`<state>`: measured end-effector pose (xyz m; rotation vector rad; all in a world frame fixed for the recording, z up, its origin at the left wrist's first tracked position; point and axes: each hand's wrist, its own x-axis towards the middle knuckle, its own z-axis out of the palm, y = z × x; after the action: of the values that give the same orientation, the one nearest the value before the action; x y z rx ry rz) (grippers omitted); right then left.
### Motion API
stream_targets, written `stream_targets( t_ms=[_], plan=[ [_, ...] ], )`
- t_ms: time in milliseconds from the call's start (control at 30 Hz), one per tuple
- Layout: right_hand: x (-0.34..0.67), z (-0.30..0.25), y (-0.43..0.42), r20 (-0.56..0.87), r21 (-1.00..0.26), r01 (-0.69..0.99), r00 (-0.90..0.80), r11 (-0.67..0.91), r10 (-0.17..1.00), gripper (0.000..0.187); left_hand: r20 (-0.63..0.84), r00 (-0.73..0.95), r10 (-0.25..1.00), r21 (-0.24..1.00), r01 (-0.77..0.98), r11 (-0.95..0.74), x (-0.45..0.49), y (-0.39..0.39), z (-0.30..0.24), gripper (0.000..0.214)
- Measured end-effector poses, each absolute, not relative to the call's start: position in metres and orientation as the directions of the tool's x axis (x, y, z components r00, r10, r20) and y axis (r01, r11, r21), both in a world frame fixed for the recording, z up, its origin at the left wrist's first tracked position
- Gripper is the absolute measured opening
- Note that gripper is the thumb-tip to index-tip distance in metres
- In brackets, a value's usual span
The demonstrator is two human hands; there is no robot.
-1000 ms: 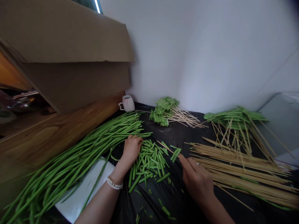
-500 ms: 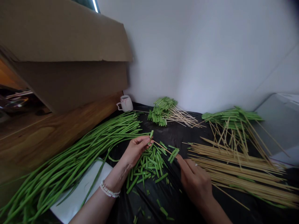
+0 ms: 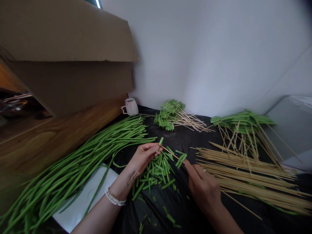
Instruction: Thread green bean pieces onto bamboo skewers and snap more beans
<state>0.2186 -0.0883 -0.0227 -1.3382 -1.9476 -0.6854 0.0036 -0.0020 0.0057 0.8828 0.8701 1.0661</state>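
Note:
My left hand pinches a short cut piece of green bean at the tip of a thin bamboo skewer. My right hand grips the other end of that skewer, which carries a few green bean pieces near my fingers. Below both hands lies a pile of cut bean pieces on black plastic sheeting.
A long heap of whole green beans runs along the left. Bare skewers are piled at the right. Finished bean skewers and another finished bundle lie at the back. A small white cup, a cardboard box and a wooden ledge stand left.
My left hand has risen from the cut pile with one bean piece and brought it to the skewer's tip. My right hand has stayed on the skewer.

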Motion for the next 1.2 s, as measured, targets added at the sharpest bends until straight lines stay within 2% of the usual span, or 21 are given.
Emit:
stream_targets(
  t_ms=[633,1200],
  plan=[
    [0.2176,-0.0218,-0.0895,0.766,0.052,0.944,-0.248,0.327,0.593,0.032,-0.175,0.234,0.956,0.899,-0.359,0.252,0.0039,-0.0018,0.0049,0.025],
    [0.2112,-0.0215,-0.0929,0.772,0.052,0.921,-0.282,0.386,0.570,0.031,-0.225,0.339,0.913,0.890,-0.309,0.334,0.0104,-0.0092,0.0043,0.022]
  ],
)
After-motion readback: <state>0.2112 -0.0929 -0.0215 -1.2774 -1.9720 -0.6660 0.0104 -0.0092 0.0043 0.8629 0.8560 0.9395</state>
